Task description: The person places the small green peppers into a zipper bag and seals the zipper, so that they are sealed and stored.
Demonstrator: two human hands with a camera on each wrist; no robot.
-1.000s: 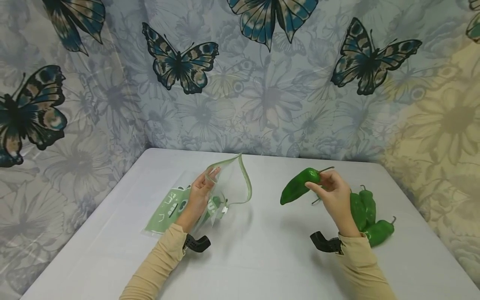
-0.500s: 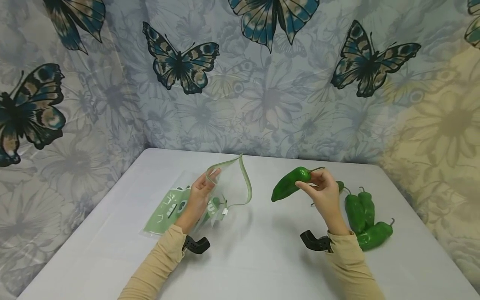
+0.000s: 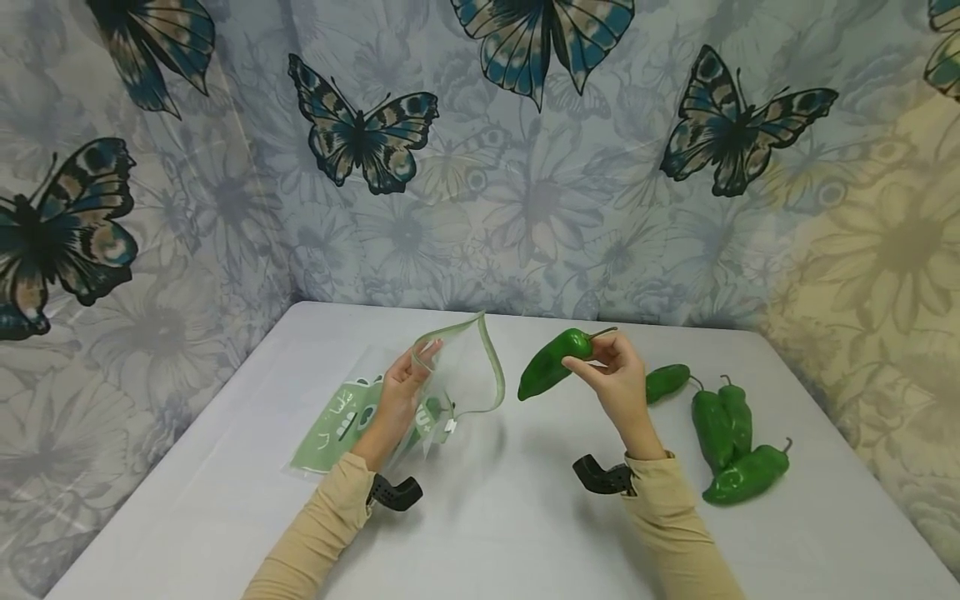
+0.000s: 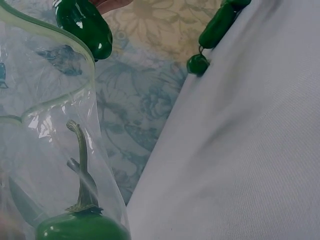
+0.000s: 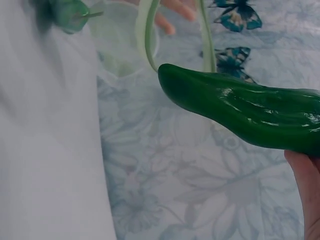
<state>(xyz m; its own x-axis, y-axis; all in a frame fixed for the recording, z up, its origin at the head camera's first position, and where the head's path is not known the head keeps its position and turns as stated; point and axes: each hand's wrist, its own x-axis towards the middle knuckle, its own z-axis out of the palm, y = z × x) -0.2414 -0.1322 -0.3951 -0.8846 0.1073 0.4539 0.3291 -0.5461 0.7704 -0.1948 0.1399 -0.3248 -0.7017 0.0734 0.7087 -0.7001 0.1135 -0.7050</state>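
In the head view my left hand holds up a clear zip bag, whose green-edged mouth gapes toward the right. A green pepper with a curved stem shows through the plastic in the left wrist view. My right hand pinches another green pepper near its stem end. That pepper's tip points down and left, a short gap from the bag's rim in the head view. In the right wrist view, the held pepper overlaps the bag's green edge.
On the right side of the white table lie several loose green peppers. A flat bag with a green cartoon print lies on the left, partly behind my left forearm. Butterfly-patterned cloth rises behind the table.
My right hand has carried its pepper left toward the bag's mouth, uncovering a loose pepper on the table. My left hand and the bag have stayed nearly still.
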